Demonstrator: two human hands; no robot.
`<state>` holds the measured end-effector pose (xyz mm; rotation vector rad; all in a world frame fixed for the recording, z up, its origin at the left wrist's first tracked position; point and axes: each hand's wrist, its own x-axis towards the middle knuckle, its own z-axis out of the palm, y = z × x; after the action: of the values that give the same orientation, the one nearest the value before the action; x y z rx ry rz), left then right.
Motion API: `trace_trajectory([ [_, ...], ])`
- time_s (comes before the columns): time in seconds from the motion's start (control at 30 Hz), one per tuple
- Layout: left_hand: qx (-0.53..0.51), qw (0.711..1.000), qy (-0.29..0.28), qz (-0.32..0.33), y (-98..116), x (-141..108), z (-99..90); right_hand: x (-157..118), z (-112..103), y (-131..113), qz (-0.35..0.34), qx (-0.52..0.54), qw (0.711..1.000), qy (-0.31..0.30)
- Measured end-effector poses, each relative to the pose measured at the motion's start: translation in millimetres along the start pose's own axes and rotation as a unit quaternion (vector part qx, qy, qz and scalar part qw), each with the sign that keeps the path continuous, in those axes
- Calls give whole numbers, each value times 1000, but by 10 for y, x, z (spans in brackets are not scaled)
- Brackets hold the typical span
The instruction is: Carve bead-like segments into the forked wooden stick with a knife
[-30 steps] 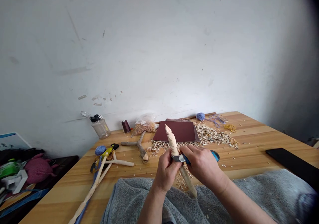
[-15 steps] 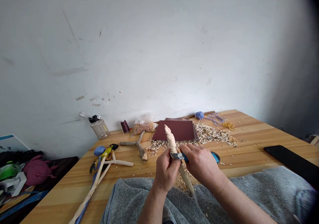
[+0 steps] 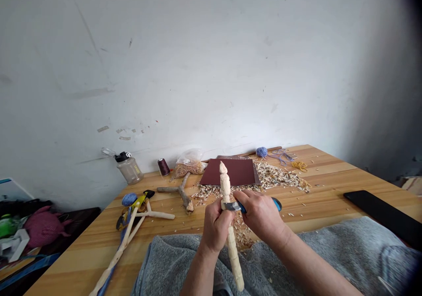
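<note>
A pale, peeled stick (image 3: 225, 186) is gripped around its middle by the closed left hand (image 3: 216, 225). It is held nearly upright in front of the body, with the carved, pointed tip raised and the lower end reaching down over a grey towel (image 3: 171, 261). The blue handle (image 3: 277, 204) of a knife is clasped in the right hand (image 3: 262, 212), and its blade (image 3: 233, 206) is laid across the stick just above the left hand.

Beyond the hands, wood shavings (image 3: 280, 177) are scattered on the worktop (image 3: 325, 199) and heaped around a dark red sheet (image 3: 242, 173). To the left of the sheet, a bark-covered forked branch (image 3: 182, 191) is seen, with a peeled forked stick (image 3: 121, 252) placed nearer the left edge, next to a small blue yarn ball (image 3: 129, 199).

Along the wall (image 3: 211, 67), a clear bottle (image 3: 129, 168), a dark spool (image 3: 163, 167), a filled plastic bag (image 3: 189, 164) and a violet-blue yarn ball (image 3: 261, 152) are lined up. Yellow yarn (image 3: 299, 166) is left loose beside the heap of shavings. A flat black object (image 3: 382, 214) is set at the far right, just beside the towel.
</note>
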<state>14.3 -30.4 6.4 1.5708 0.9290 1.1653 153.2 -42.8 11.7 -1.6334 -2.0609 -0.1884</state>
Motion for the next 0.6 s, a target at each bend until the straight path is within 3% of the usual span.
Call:
trace_trajectory([
  [0.37,-122,982,-116,-80,-8,23,-107,4,-1,17,-14,-20,1000,-4],
  [0.5,-109,986,-109,-66,-38,18,-85,6,-13,72,-18,9,1000,-13],
  [0.6,-70,995,-57,-38,-65,30,-81,10,3,120,-45,142,988,-38],
])
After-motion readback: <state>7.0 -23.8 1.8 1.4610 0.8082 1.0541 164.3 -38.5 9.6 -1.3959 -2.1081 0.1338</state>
